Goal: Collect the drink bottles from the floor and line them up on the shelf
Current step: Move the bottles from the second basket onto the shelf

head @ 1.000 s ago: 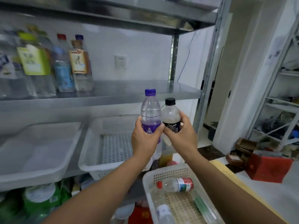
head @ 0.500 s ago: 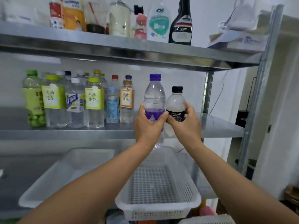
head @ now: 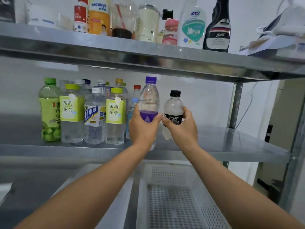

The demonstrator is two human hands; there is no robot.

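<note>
Left grip wrapped round tall purple-capped bottle, upright. Right grip wrapped round small black-capped bottle, upright, just beside it. Both over middle shelf, right of standing bottle row; touching shelf or not, cannot tell. White basket on level below.

Rear bottles half hidden, top-shelf containers cropped, basket cropped below

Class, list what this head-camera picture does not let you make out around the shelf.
Head view only:
- Black-capped bottle, lower body: covered by the right hand.
- Purple-capped bottle, label: partly behind the left hand.
- Back-row bottles: hidden behind the front-row bottles.
</note>
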